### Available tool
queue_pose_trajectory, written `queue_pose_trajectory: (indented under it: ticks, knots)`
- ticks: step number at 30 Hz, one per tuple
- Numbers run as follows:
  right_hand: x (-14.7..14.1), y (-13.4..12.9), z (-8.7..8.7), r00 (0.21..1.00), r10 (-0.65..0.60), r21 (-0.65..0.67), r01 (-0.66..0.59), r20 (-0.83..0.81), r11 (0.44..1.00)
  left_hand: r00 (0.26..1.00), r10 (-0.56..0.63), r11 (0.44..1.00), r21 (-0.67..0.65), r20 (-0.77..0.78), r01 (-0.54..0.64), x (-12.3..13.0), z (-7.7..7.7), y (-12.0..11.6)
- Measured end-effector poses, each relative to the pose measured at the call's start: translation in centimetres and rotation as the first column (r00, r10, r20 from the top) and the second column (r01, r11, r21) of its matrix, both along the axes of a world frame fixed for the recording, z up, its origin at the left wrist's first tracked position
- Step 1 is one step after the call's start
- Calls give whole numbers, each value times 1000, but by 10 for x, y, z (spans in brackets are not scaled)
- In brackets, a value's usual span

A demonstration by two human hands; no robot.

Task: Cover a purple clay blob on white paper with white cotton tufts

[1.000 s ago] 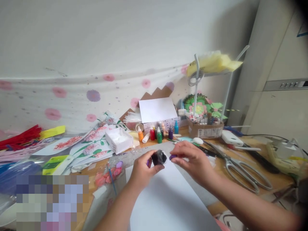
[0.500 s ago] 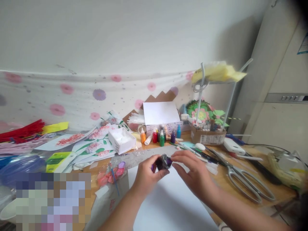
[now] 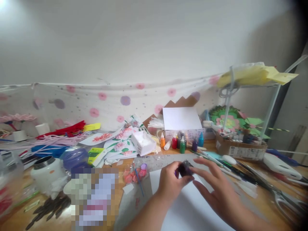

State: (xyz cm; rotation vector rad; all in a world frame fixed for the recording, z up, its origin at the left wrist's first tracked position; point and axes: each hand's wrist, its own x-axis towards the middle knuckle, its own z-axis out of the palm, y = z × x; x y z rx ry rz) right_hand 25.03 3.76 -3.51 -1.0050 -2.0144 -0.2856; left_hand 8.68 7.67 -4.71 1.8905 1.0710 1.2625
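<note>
My left hand (image 3: pixel 169 179) pinches a small dark object with purple edges (image 3: pixel 184 169) between thumb and fingers, above white paper (image 3: pixel 192 205). Its exact kind is too blurred to name. Beside it, on the right, my right hand (image 3: pixel 214 183) has its fingers stretched and spread; one fingertip reaches the object's side, though contact is hard to confirm. Just left of my hands lie pink petal-like pieces (image 3: pixel 131 175), with a blue thin-handled brush (image 3: pixel 139 178) across them.
Behind stand small paint bottles (image 3: pixel 182 146) and a white box (image 3: pixel 143 143). Scissors (image 3: pixel 286 202) lie on the right near a cardboard box of supplies (image 3: pixel 243 149). A white jar (image 3: pixel 49 173) and dark strips (image 3: pixel 51 205) are on the left, beside a pixelated area.
The view has swung left, so the scene sits further right and the jar shows. The dark object stays in my left hand; my right fingers have spread a little beside it.
</note>
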Motion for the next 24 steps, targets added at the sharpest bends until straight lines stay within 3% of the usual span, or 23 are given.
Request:
queue_pose_trajectory:
  ticks: [4,10,14,17,19,21,24]
  knots:
    - [2,10,-7,996,-9,63,15,-93,998,1000,15,1000,-5,14,-15,-1,-1,1]
    - [-9,22,-19,992,0,-46,-6,-122,999,994,82,996,28,-66,-80,-1,-10,6]
    - [-22,18,-12,972,6,-158,-45,-236,986,995,78,996,37,-56,-76,2,-14,7]
    - [-16,30,1,956,-10,-246,-65,-292,967,1000,22,999,-41,-1,-22,1,-15,11]
    - [4,47,10,935,-158,-316,53,-316,947,998,35,994,-101,54,-30,-1,-15,17]
    - [36,69,17,867,-433,-443,296,-248,846,989,45,976,-216,143,-13,-4,-17,22]
    - [86,106,15,775,-599,-485,454,-199,748,962,13,928,-363,272,90,-6,-18,28]
